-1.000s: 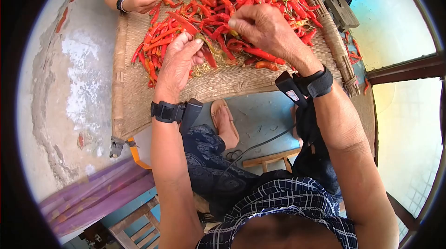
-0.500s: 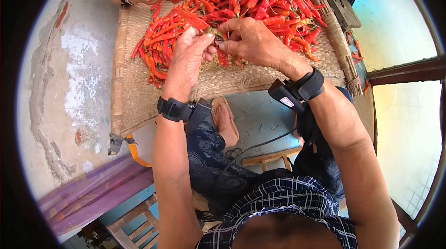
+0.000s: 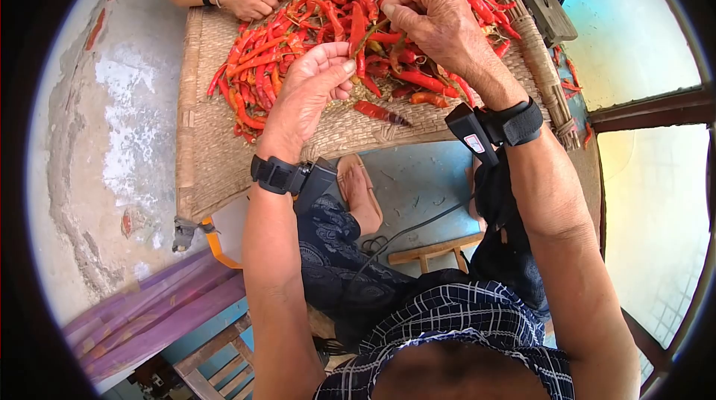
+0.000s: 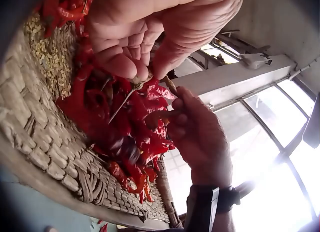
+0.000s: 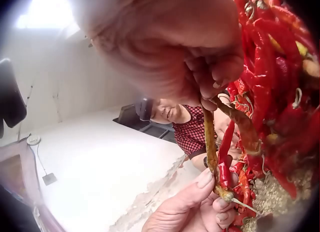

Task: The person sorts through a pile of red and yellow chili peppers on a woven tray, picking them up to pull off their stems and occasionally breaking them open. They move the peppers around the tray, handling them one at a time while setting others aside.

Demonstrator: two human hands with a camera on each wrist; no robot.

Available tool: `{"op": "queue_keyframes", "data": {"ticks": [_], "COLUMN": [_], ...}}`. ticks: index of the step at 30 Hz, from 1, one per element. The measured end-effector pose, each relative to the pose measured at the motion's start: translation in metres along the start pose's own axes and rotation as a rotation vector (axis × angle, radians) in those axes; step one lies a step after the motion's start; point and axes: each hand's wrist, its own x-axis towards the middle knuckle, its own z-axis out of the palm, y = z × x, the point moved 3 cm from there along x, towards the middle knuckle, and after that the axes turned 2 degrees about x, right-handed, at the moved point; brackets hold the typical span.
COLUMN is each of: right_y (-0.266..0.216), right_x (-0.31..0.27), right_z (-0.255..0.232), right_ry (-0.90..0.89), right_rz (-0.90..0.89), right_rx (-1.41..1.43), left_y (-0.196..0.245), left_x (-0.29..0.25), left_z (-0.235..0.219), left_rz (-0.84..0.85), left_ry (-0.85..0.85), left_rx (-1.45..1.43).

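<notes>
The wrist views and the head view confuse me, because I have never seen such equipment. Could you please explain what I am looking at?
There is no robot here, only a person's bare hands. The head view comes from a camera worn on the head, looking forward and down. The wrist views come from small black cameras strapped to each wrist, so the near hand looks very large there. A woven tray bears a heap of mostly red peppers and some pale seeds. The left hand pinches a yellow-brown pepper near its stem; the right hand pinches its other end. Across the tray are another person's hands.
</notes>
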Motion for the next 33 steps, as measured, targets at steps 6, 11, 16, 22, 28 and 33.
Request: {"op": "queue_keyframes", "data": {"ticks": [6,11,16,22,28,33], "right_y": [0.002,0.003,0.006,-0.018,-0.006,-0.006], "right_x": [0.004,0.004,0.01,0.001,-0.017,-0.015], "right_z": [-0.006,-0.003,-0.022,-0.02,0.036,0.038], "right_ry": [0.0,-0.03,0.264,0.331,-0.206,-0.235], "right_rz": [0.007,-0.038,-0.13,-0.282,-0.107,-0.076], "right_rx": [0.061,0.075,0.027,-0.312,-0.194,-0.117], "left_y": [0.003,-0.003,-0.013,-0.012,0.009,0.026], "left_x": [0.001,0.006,0.019,0.019,0.012,-0.008], "left_z": [0.004,0.009,0.002,0.006,0.002,-0.008], "left_rz": [-0.004,-0.042,0.094,0.197,0.142,0.178], "left_ry": [-0.007,0.096,0.158,0.154,0.129,0.154], "left_rx": [0.12,0.182,0.629,0.862,0.318,0.266]}}
